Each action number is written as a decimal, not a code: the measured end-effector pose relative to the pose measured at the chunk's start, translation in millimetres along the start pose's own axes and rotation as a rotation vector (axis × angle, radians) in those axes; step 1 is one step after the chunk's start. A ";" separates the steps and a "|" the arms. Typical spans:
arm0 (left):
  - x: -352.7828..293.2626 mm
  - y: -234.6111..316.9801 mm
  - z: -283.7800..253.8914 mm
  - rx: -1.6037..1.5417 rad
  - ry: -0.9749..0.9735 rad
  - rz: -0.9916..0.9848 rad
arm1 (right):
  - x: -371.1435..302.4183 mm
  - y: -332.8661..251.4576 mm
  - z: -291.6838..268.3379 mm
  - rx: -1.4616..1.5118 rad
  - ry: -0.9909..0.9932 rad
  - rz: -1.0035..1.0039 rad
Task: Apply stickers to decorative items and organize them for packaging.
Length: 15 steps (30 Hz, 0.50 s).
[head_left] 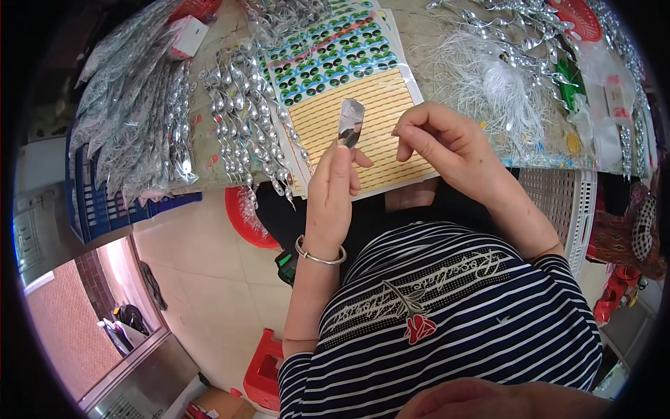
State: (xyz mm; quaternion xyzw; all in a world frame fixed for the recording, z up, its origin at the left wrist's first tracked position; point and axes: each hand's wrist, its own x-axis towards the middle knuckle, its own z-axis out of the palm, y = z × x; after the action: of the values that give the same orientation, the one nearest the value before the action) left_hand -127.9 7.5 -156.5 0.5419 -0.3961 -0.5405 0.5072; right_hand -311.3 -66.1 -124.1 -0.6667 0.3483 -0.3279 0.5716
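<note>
My left hand [331, 183] pinches a shiny silver metal blade [352, 115] by its lower end, so the blade stands up from thumb and fingers. To its right, apart from the blade, hovers my right hand [447, 145]. Its thumb and forefinger are pressed together; anything between them is too small to make out. Under both hands lies a yellow sheet [317, 115] with rows of short red dashes. Beyond it is a sticker sheet [349, 52] printed with green and black eye shapes on blue. Rows of twisted silver spinners [237, 112] lie left of the sheets.
Bagged silver spinners [139, 119] are piled at the left, over a blue crate [91, 202]. White tinsel strands [481, 84] and more spinners lie at the right, near a red basket [578, 19]. A red basin [248, 218] and a red stool [264, 370] stand below the table.
</note>
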 end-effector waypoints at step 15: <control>-5.2 0.3 10.9 -0.033 0.002 0.053 | 3.8 1.7 3.0 -0.173 0.037 0.010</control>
State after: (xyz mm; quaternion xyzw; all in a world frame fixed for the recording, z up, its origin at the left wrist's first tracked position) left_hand -139.2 11.2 -154.2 0.5233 -0.4010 -0.5328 0.5305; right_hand -306.9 -67.9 -126.0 -0.7057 0.3891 -0.3058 0.5071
